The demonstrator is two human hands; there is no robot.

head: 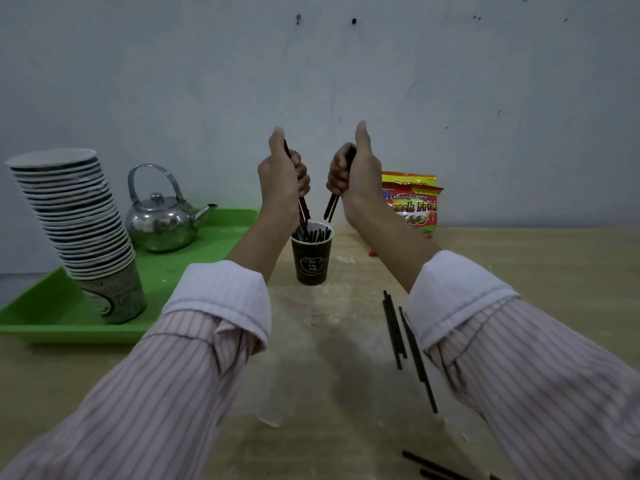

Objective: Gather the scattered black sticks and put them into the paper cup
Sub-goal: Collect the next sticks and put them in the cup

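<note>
A dark paper cup (311, 261) stands on the wooden table, with several black sticks upright inside it. My left hand (281, 174) grips a bunch of black sticks (304, 207) above the cup; their lower ends reach down to its rim. My right hand (356, 169) grips another few black sticks (331, 208), held just above and to the right of the cup. Several loose black sticks (401, 336) lie on the table beside my right forearm. More loose sticks (429, 464) lie at the bottom edge.
A green tray (162, 271) at the left holds a tilted stack of paper cups (79, 230) and a metal kettle (162, 220). A red and yellow snack bag (414, 206) leans against the grey wall behind the cup.
</note>
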